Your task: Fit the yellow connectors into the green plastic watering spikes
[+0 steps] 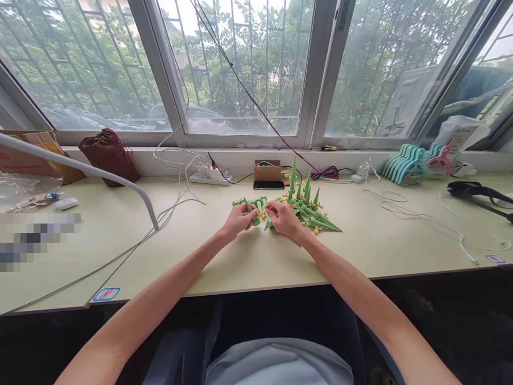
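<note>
My left hand [239,219] is closed around a green watering spike [251,208], a tapered plastic piece, just above the table. A small yellow valve [262,215] shows between my two hands, at the held spike. Close beside it, my right hand [281,216] has its fingers pinched together; what they hold is hidden. More green spikes lie behind and between my hands. To the right of my right hand is a pile of green spikes [320,218] with yellow valves, several standing point up.
A black phone [268,185] lies before a small brown box [267,171] at the back. White cables [176,206] and a power strip [210,175] are to the left. Teal hangers [404,163] and a black strapped device [476,195] are at the right. A grey curved bar [100,174] crosses the left side.
</note>
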{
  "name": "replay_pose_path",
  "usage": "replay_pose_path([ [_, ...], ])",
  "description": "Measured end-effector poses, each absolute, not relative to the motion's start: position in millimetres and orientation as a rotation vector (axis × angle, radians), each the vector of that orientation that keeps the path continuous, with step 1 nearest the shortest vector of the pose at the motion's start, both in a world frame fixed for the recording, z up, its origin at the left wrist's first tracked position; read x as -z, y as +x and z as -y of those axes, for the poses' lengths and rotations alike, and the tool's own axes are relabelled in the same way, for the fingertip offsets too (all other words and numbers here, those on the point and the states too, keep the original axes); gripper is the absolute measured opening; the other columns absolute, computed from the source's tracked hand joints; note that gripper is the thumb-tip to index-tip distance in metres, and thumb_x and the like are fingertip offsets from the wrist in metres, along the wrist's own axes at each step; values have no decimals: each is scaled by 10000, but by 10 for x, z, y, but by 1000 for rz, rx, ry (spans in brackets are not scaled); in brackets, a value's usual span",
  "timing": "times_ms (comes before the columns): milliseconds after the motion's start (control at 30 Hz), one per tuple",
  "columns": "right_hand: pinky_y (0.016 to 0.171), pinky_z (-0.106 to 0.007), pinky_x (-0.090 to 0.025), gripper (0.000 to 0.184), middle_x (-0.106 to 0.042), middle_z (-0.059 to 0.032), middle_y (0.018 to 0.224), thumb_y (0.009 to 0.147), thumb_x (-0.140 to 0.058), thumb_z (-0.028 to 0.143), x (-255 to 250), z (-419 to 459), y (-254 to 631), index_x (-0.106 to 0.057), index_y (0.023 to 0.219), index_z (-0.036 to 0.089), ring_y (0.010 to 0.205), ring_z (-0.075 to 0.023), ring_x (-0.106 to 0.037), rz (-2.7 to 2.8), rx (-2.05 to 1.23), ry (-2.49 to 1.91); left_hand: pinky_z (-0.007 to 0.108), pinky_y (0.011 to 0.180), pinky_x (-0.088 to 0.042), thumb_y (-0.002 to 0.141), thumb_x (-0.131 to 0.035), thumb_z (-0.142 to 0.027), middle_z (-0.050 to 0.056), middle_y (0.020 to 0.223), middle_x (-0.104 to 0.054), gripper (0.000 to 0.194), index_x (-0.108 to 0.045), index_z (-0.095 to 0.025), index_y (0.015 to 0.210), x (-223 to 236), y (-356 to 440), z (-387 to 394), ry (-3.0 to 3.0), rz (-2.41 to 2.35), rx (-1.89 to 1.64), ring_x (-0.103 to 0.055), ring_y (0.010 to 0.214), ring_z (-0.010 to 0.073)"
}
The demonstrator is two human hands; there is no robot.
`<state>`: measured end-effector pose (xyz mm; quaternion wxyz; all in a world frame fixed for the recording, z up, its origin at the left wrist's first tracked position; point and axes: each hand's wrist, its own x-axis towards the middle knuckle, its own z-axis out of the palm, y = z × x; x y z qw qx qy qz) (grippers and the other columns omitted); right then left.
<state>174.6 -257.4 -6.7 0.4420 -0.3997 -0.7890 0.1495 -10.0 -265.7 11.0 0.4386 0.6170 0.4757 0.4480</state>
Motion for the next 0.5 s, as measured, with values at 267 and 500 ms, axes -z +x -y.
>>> replay_pose_path([
  [267,678,-248,-406,151,-646,-18,724,923,-519,202,42,2598,1734,-627,821,177,671,-142,-550,1978,-414,-975,210,411,-325,786,-739,-354,-37,520,-502,256,-587,-150,761,-109,-96,2664,1537,-1145,-1113,-425,405,67],
  [500,678,-244,-417,150,-687,-24,761,927,-547,211,24,2622,1721,-653,825,179,670,-137,-556,1994,-461,-966,216,418,-341,788,-744,-373,-32,554,-505,276,-579,-154,751,-120,-92,2679,1558,-1102,-1116,-435,422,66],
])
